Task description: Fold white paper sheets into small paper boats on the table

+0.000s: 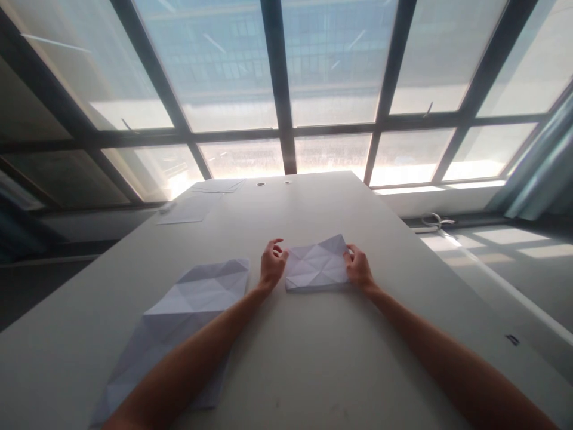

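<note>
A white sheet of paper (317,266), folded into a smaller piece with crossing diagonal creases, rests on the table between my hands. Its upper right corner is lifted a little. At its right edge, my right hand (358,266) grips the paper between thumb and fingers. Beside the left edge is my left hand (273,263), its fingers curled but apart, with the thumb close to the paper; whether it touches is hard to make out. Under and beside my left forearm lies a larger creased sheet of paper (197,295), partly hidden by the arm.
The white table (308,209) stretches toward a wall of dark-framed windows. More papers (188,209) lie at its far left, near two round holes. A coiled white cable (432,221) is on the floor to the right, and a curtain (532,173) hangs beyond.
</note>
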`<state>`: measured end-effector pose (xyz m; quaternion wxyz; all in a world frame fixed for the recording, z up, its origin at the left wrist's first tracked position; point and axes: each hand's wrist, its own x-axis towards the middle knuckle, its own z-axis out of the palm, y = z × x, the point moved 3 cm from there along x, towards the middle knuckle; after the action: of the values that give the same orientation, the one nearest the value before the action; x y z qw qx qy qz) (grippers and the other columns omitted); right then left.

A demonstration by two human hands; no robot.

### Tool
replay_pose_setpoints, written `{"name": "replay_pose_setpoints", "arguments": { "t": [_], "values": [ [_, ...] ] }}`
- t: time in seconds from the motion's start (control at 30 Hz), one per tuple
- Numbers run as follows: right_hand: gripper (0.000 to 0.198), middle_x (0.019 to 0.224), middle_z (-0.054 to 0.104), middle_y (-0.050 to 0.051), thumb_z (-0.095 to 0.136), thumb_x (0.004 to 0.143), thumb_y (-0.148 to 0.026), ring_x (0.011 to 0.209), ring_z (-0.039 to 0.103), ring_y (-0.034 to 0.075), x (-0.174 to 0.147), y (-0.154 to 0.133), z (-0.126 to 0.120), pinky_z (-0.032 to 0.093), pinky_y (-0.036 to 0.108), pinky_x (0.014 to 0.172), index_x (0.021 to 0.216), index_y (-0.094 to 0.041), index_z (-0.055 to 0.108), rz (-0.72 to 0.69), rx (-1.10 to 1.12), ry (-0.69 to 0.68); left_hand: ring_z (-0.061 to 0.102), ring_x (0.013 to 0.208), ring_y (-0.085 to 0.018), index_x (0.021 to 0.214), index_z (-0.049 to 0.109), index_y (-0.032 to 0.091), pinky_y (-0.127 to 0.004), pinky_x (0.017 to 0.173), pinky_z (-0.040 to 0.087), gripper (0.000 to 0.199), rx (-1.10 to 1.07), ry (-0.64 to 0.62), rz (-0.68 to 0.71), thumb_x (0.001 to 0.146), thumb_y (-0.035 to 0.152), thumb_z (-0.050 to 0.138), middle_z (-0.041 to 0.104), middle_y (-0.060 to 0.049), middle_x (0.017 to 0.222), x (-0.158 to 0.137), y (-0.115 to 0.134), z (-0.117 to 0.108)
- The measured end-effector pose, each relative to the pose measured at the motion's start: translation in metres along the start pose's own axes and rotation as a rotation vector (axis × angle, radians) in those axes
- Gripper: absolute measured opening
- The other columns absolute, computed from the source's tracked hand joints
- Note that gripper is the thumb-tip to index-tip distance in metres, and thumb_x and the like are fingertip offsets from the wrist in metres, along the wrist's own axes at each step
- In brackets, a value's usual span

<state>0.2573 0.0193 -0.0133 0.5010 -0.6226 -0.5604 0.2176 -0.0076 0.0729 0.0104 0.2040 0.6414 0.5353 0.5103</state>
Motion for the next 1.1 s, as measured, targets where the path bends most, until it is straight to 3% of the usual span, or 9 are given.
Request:
{"name": "replay_pose_setpoints", "arguments": {
  "t": [0.1,0.2,0.3,0.4,0.53,0.67,0.73,0.83,1.1],
  "values": [
    [0.038,0.090,0.074,0.012,0.044,0.088,-0.031,0.075,0.066,0.021,-0.004,-0.003,0.002,0.048,0.028,0.067,0.115,-0.013,0.064,-0.016,-0.161,-0.039,0.063,0.085,-0.017,0.108,0.065,0.019,-0.032,0.085,0.050,0.026,0.154,-0.105,0.243,0.085,0.021,0.053,0.066,-0.005,0.098,-0.009,0.016,0.002],
    [0.044,0.108,0.072,0.016,0.045,0.089,-0.026,0.095,0.067,0.026,-0.014,-0.010,0.005,0.048,0.031,0.080,0.129,-0.015,0.058,-0.009,-0.339,-0.068,0.058,0.115,-0.022,0.118,0.064,0.022,-0.037,0.104,0.040,0.031,0.303,-0.403,0.419,0.091,0.027,0.050,0.064,-0.007,0.121,-0.026,0.025,0.015],
    [0.055,0.104,0.072,0.018,0.043,0.091,-0.027,0.094,0.068,0.029,-0.028,-0.018,0.008,0.048,0.034,0.080,0.145,-0.014,0.042,0.007,-0.509,-0.128,0.039,0.138,-0.026,0.141,0.049,0.022,-0.043,0.114,0.026,0.050,0.465,-0.664,0.472,0.094,0.041,0.049,0.045,-0.010,0.148,-0.039,0.023,0.027],
    [0.066,0.109,0.069,0.020,0.043,0.091,-0.027,0.101,0.065,0.030,-0.036,-0.026,0.010,0.047,0.036,0.085,0.153,-0.010,0.023,-0.033,-0.630,-0.167,0.020,0.147,-0.026,0.150,0.034,0.022,-0.046,0.118,0.013,0.060,0.568,-0.783,0.479,0.098,0.051,0.037,0.027,-0.009,0.158,-0.042,0.019,0.031],
    [0.078,0.143,0.044,0.024,0.044,0.088,-0.024,0.134,0.037,0.036,-0.039,-0.035,0.012,0.032,0.046,0.108,0.154,-0.004,0.009,-0.167,-0.753,-0.077,0.013,0.148,-0.026,0.153,0.028,0.025,-0.046,0.118,0.008,0.065,0.589,-0.839,0.493,0.098,0.058,0.032,0.022,-0.006,0.159,-0.041,0.019,0.030],
    [0.070,0.155,0.028,0.019,0.038,0.088,-0.017,0.146,0.015,0.031,-0.044,-0.045,0.023,0.016,0.049,0.117,0.154,-0.005,0.018,-0.350,-0.766,-0.107,0.012,0.149,-0.026,0.154,0.024,0.025,-0.047,0.118,0.005,0.066,0.588,-0.847,0.509,0.098,0.059,0.031,0.021,-0.006,0.160,-0.048,0.026,0.031],
    [0.065,0.155,0.031,0.016,0.033,0.088,-0.013,0.146,0.018,0.026,-0.049,-0.047,0.034,0.018,0.044,0.118,0.152,-0.006,0.027,-0.443,-0.711,-0.255,0.011,0.149,-0.025,0.155,0.019,0.024,-0.047,0.119,0.004,0.065,0.572,-0.845,0.527,0.099,0.057,0.028,0.022,-0.007,0.160,-0.054,0.031,0.032],
    [0.066,0.156,0.030,0.015,0.030,0.086,-0.011,0.145,0.024,0.023,-0.053,-0.045,0.045,0.022,0.041,0.118,0.151,-0.004,0.027,-0.454,-0.651,-0.453,0.011,0.149,-0.023,0.156,0.015,0.026,-0.046,0.119,0.006,0.060,0.552,-0.843,0.540,0.102,0.050,0.025,0.021,-0.005,0.160,-0.061,0.037,0.034],
    [0.060,0.157,0.026,0.012,0.030,0.095,-0.028,0.146,0.020,0.024,-0.047,-0.037,0.043,0.014,0.045,0.119,0.151,-0.006,0.029,-0.359,-0.689,-0.467,0.014,0.148,-0.022,0.156,0.014,0.025,-0.043,0.119,0.007,0.059,0.560,-0.845,0.533,0.102,0.046,0.025,0.021,-0.006,0.160,-0.059,0.033,0.037]
  ]
}}
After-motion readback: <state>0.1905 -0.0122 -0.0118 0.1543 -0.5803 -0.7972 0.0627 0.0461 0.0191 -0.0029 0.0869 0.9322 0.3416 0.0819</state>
